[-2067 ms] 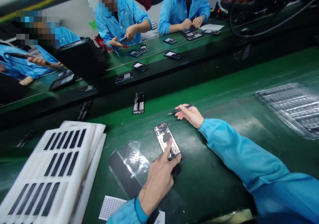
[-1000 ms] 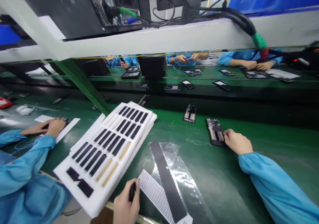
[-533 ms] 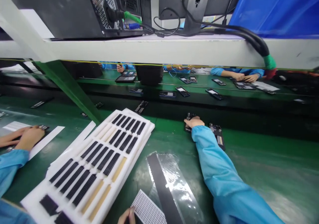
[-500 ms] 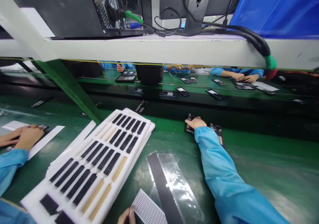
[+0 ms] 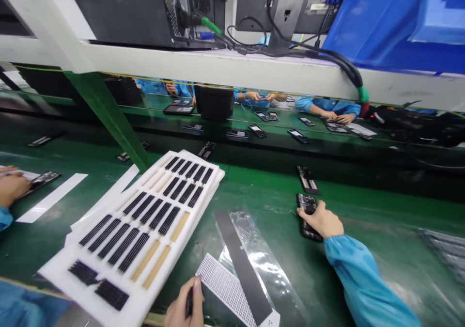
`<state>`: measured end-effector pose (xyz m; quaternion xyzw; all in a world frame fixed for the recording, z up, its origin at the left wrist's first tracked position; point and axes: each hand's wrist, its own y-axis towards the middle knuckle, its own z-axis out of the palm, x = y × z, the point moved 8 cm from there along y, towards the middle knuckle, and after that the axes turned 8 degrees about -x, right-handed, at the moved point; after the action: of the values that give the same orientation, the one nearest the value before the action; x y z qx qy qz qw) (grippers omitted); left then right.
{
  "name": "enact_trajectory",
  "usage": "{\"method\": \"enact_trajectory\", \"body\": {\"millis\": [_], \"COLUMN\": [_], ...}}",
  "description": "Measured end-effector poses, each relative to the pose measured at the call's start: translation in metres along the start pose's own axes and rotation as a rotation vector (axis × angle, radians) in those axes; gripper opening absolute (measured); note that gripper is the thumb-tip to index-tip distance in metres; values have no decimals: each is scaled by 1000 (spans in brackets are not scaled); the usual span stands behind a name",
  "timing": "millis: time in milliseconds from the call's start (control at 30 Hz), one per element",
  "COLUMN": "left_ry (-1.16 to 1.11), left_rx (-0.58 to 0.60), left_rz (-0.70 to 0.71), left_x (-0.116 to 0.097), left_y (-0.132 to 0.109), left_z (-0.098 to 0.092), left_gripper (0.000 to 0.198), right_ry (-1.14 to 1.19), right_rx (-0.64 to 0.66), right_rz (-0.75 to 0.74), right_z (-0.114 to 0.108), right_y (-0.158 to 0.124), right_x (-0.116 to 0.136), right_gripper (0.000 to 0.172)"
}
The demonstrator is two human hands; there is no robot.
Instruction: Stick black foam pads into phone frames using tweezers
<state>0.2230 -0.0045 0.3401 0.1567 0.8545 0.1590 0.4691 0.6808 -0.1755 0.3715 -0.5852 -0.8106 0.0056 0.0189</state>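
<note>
My right hand (image 5: 325, 220) grips an open phone body (image 5: 308, 202) from the right, thumb and fingers over its edges. Its circuit parts show at the top; my hand covers much of the rest. Just beyond it lies a second open phone body (image 5: 308, 179). At the bottom, my left hand (image 5: 184, 305) is closed around a short black object (image 5: 189, 302), whose kind I cannot make out. Beside that hand lie a white sheet of small dots (image 5: 227, 288), a dark grey strip (image 5: 243, 269) and a clear plastic film (image 5: 271, 264).
A white foam tray (image 5: 160, 256) holding black strips in rows stands left of centre. A green post (image 5: 109, 118) rises behind it. A white shelf (image 5: 232, 68) crosses overhead. At left, a co-worker's hand (image 5: 14, 189) touches another phone body. Several phones lie across the dark belt.
My right hand has come nearer and to the right, bringing the phone body away from the dark belt's edge. My left hand has risen further into view. The camera has shifted slightly.
</note>
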Motion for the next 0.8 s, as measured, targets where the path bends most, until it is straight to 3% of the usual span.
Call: {"method": "enact_trajectory", "body": {"millis": [133,267,333,433,500,567,667,800], "left_ry": [-42,-16,2,125,235,321,470,585], "left_rx": [69,201,271,398,497,596,711,734], "left_rz": [-22,85,119,185,248,295,354,365], "left_x": [-7,-15,-16,-22,-33,-47,-68,-76], "left_y": [-1,-3,-4,-2,6,21,50,81], "left_z": [-7,-3,2,15,29,46,76,107], "left_gripper": [23,20,23,38,53,63,66,67], "right_ry": [-34,-60,130,709,1063,1272,1341,1300], "right_rx": [26,-45,-20,279,442,425,330,433], "right_rz": [-214,-324,-398,-537,-492,-359,-235,-237], "right_z": [11,-3,-13,-9,-1,10,25,43], "right_y": [-44,-89,-104,-121,-117,-95,-60,-49], "right_x": [32,68,100,169,208,230,241,244], "right_gripper": [87,66,54,54,63,67,72,80]}}
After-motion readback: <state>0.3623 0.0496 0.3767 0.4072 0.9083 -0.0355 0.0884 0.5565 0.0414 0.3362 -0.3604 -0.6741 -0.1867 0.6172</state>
